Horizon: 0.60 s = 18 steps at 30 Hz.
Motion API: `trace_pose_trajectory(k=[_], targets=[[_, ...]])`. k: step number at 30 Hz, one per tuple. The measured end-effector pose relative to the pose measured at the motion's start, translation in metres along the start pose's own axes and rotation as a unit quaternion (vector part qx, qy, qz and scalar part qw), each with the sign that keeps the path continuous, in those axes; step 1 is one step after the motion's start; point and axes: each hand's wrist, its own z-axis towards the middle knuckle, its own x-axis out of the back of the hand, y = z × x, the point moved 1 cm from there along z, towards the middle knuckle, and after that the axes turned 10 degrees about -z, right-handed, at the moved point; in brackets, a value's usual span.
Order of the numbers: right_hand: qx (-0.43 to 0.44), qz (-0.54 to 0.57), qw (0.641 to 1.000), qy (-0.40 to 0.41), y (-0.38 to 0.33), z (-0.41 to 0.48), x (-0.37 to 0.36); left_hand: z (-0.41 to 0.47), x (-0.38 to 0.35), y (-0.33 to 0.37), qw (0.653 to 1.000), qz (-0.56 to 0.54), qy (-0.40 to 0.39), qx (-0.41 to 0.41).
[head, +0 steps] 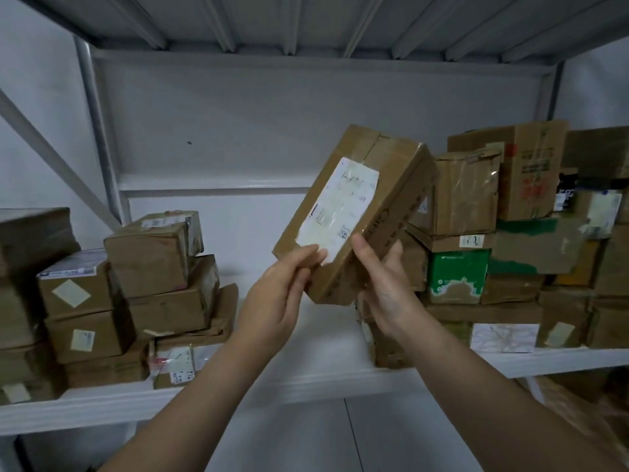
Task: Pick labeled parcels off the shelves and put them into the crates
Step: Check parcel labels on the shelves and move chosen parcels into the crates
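1. Above the white shelf (238,393), both forearms reach up and forward — the left hand (279,301) pinches the lower left corner of a cardboard parcel (384,185), thumb on its face.
2. Right hand (384,287) grips the lower right edge, thumb on the front, fingers curled behind.
3. Held in the air, clear of the shelf, the parcel tilts to the right.
4. Brown, taped, somewhat creased — it bears a white label (340,209) with faint print.
5. Stacks of boxes (153,267) stand left and right on the shelf.
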Motion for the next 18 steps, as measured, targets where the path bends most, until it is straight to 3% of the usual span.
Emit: trace_pose_trajectory(k=[3, 4, 6, 7, 13, 18], targets=[[0.031, -0.014, 0.999, 0.002, 0.004, -0.001, 0.000, 0.006, 0.000, -0.001, 0.998, 0.037, 0.035, 0.037], [0.041, -0.023, 0.999, 0.003, 0.006, -0.001, -0.001, 0.009, 0.000, -0.002, 0.994, 0.050, 0.038, 0.092], [0.066, -0.045, 0.997, 0.001, 0.007, -0.003, -0.001, 0.012, 0.001, -0.004, 0.979, -0.029, 0.023, 0.202], [0.076, -0.057, 0.995, -0.004, 0.007, -0.002, 0.000, 0.012, 0.003, -0.005, 0.972, -0.089, 0.009, 0.218], [0.048, -0.050, 0.998, -0.014, 0.009, 0.000, 0.007, 0.000, 0.002, -0.011, 0.928, -0.275, 0.006, 0.250], [0.032, -0.078, 0.996, -0.011, 0.017, -0.002, 0.003, -0.011, -0.001, -0.024, 0.924, -0.292, 0.039, 0.243]])
